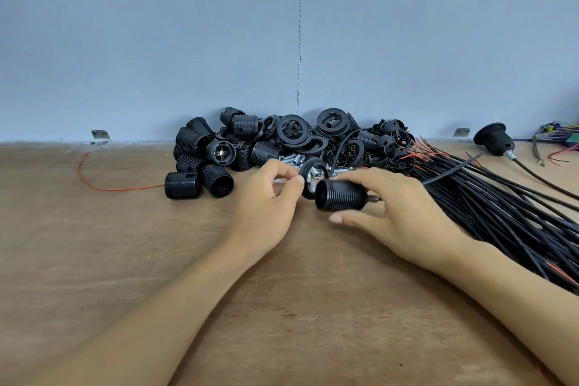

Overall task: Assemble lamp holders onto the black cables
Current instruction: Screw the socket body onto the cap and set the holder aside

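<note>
Near the middle of the wooden tabletop (125,260), the right hand (398,213) curls its fingers over a black lamp holder (340,194), a ribbed cylinder lying on its side with its open mouth facing left and a small metal stub at its right end. Just beside that mouth, the left hand (266,197) pinches a black ring (306,192) between thumb and forefinger. A pile of holder parts (282,141) and small metal tubes (293,160) lies along the back edge, and the black cables (501,204) fan toward the right edge.
</note>
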